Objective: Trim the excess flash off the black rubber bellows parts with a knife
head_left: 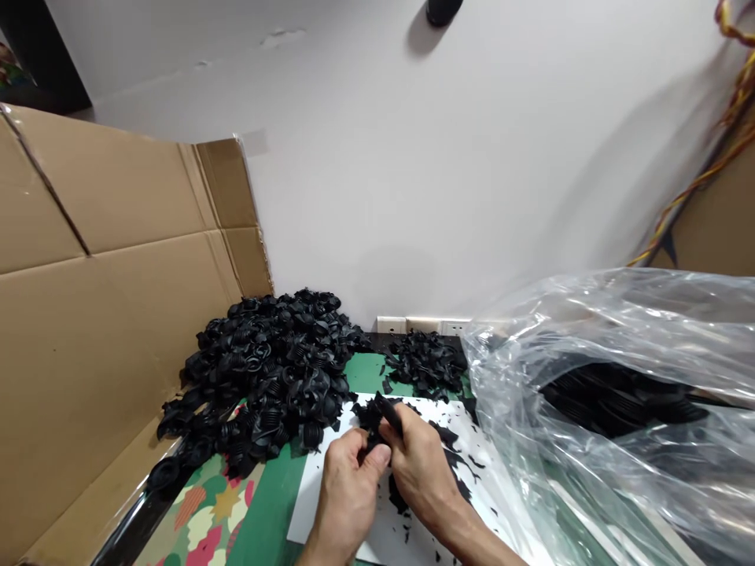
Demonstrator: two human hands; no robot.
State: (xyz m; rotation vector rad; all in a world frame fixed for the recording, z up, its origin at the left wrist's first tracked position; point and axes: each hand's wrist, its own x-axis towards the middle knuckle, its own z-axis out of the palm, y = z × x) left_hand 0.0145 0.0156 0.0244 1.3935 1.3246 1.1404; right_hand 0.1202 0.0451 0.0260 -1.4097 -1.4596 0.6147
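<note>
My left hand (pixel 347 489) and my right hand (pixel 420 465) meet over a white sheet (pixel 318 503), both pinched on one small black rubber part (pixel 377 420) held between the fingertips. The fingers of both hands are curled closed around it. Black trimmed scraps (pixel 454 456) lie scattered on the sheet around and under my hands. A large heap of black ribbed rubber parts (pixel 265 377) sits just to the left of my hands.
A smaller pile of black pieces (pixel 428 363) lies at the back by the wall sockets (pixel 421 325). An open cardboard box flap (pixel 106 314) walls off the left. A clear plastic bag (pixel 613 401) holding more black parts fills the right side.
</note>
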